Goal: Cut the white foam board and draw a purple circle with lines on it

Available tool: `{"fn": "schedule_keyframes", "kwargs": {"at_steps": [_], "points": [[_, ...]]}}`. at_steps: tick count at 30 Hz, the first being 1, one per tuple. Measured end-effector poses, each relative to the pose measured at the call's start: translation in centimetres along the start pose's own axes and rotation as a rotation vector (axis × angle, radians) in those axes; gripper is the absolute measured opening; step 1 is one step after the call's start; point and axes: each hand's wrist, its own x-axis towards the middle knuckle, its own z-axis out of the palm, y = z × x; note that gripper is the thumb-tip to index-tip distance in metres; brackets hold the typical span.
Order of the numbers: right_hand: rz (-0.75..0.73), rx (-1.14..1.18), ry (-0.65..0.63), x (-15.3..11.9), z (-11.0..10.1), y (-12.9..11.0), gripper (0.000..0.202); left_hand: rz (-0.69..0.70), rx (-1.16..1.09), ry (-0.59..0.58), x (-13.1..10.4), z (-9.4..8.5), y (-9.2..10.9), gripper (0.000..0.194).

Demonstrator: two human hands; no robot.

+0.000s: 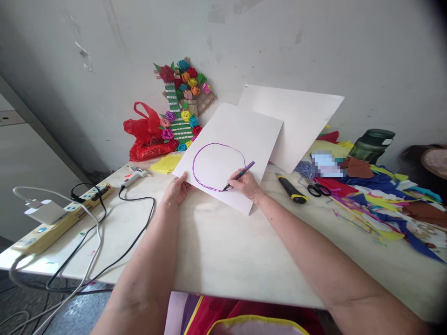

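A white sheet of board (240,125) is propped at a slant in front of me, with a large purple circle outline drawn on its lower half. My left hand (179,190) grips its lower left corner, thumb on the front. In my right hand (245,182) is a purple marker (248,166), its dark tip touching the bottom of the circle line. The fingers of my right hand are closed round the marker. Behind this board, a second white board (296,121) leans toward the wall.
Left are a power strip (66,218) with cables, a glue gun (134,177) and a red plastic bag (148,135). Paper-flower decorations (179,107) stand by the wall. Right lie a utility knife (292,190), scissors (318,189), colourful scraps (380,186) and a green bottle (372,144).
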Motion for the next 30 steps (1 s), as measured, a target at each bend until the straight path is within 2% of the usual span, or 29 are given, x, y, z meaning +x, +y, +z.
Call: {"fn": "schedule_keyframes", "kwargs": {"at_steps": [8, 16, 30], "points": [[0.001, 0.004, -0.003, -0.04, -0.08, -0.38, 0.016, 0.007, -0.019, 0.001, -0.10, 0.14, 0.05, 0.018], [0.040, 0.044, 0.001, -0.01, -0.17, -0.20, 0.014, 0.006, 0.006, 0.016, -0.04, 0.11, 0.01, 0.024], [0.058, 0.168, 0.022, -0.14, -0.35, 0.14, 0.011, 0.019, -0.006, -0.001, 0.05, 0.06, -0.07, 0.014]]}}
